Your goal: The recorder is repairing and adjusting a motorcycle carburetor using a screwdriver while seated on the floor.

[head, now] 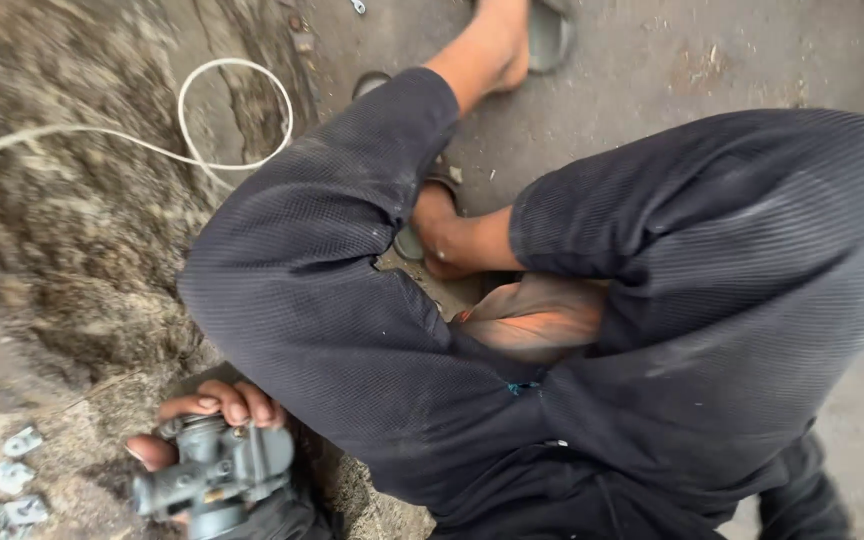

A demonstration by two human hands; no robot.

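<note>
Down at the lower left edge of the view, a grey metal carburettor (pixel 214 478) is gripped in the left hand (pixel 207 425), the fingers (pixel 242 402) curled over its top and the thumb (pixel 149 450) pressed against its side. The part is held low, just above the ground and close against the bent left knee. The right hand is not seen anywhere in the view, so nothing can be said of its fingers. Most of the view is filled by dark ribbed trousers (pixel 592 330), the knees drawn up in a squat, with bare feet in sandals (pixel 550 35) planted on the dirty concrete floor (pixel 652 70). A white cable (pixel 202 120) is looped across the rough, grimy ground on the left. A few small pale metal scraps (pixel 7 478) are scattered near the bottom left corner, just beside the held part.
</note>
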